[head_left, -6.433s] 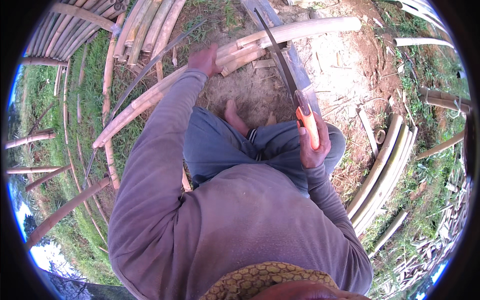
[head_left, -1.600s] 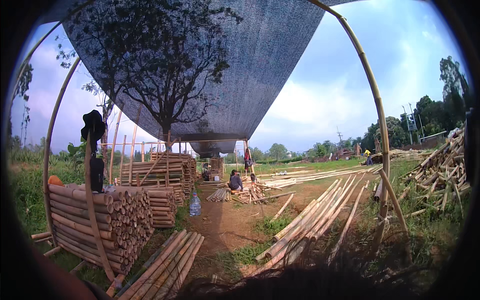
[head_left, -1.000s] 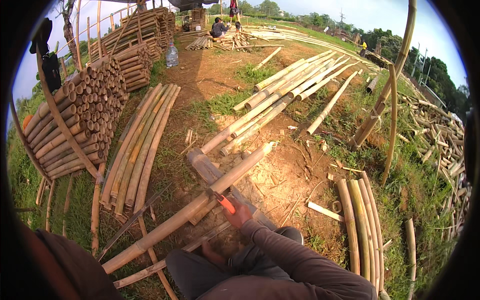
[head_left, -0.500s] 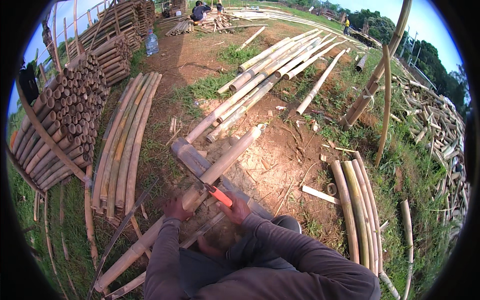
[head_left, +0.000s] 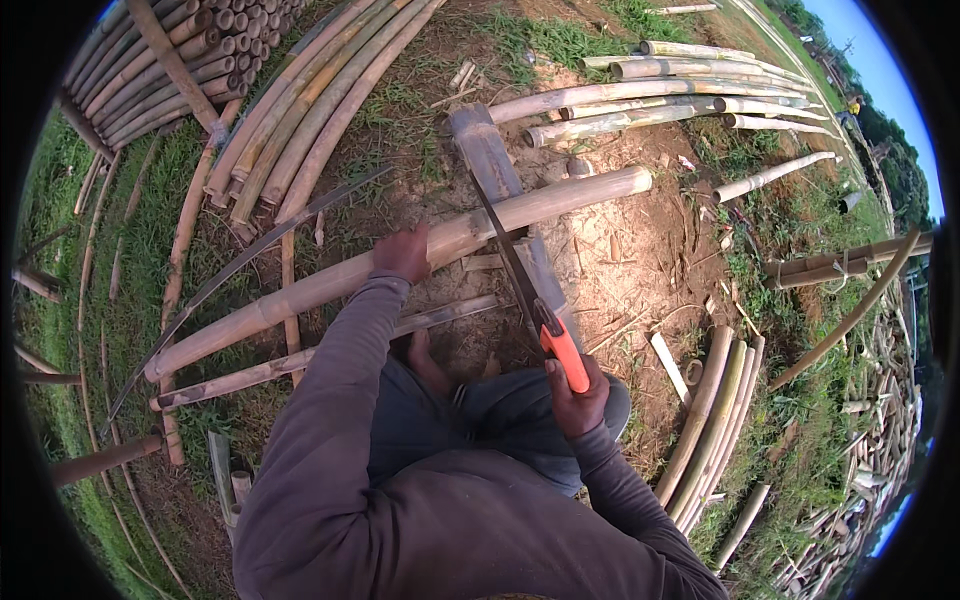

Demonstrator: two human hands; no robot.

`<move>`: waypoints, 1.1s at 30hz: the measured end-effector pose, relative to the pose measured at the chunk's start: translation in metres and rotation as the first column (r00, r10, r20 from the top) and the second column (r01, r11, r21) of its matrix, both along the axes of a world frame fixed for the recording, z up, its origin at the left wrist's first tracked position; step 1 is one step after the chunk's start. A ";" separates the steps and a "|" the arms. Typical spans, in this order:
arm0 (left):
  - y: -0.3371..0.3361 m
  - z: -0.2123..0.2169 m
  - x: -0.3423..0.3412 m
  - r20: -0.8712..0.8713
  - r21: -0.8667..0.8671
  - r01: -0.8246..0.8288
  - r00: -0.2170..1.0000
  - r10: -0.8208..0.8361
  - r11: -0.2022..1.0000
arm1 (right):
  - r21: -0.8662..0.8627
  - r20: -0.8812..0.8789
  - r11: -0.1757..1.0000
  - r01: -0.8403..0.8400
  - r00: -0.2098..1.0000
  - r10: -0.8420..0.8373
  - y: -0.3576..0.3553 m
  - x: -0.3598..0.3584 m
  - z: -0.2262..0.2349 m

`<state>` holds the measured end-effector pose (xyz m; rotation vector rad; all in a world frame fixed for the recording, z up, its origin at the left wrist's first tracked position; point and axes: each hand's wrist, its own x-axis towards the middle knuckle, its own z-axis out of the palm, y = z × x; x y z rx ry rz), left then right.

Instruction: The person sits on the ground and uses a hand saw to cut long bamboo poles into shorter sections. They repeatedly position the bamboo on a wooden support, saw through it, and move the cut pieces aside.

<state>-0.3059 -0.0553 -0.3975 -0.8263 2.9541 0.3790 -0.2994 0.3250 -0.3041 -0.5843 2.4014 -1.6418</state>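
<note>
Head view: hands on bamboo pole (head_left: 330, 290) and saw (head_left: 520, 275) (orange-handled).

Stacked cut bamboo poles (head_left: 160, 70) at upper left, ends showing, next to long poles (head_left: 310, 110) laid side by side on dirt. More pale poles (head_left: 650, 95) fanned out top centre-right; a bundle of curved poles (head_left: 715, 420) lying at right on grass. Thin dark strip (head_left: 240, 265) slanting across ground at left, short offcuts (head_left: 230, 480) low left.
</note>
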 end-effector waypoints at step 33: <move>-0.014 -0.001 0.002 -0.061 -0.033 0.032 0.998 -0.034 0.999 | 0.011 0.008 0.999 -0.052 0.999 0.052 -0.031 -0.039 -0.016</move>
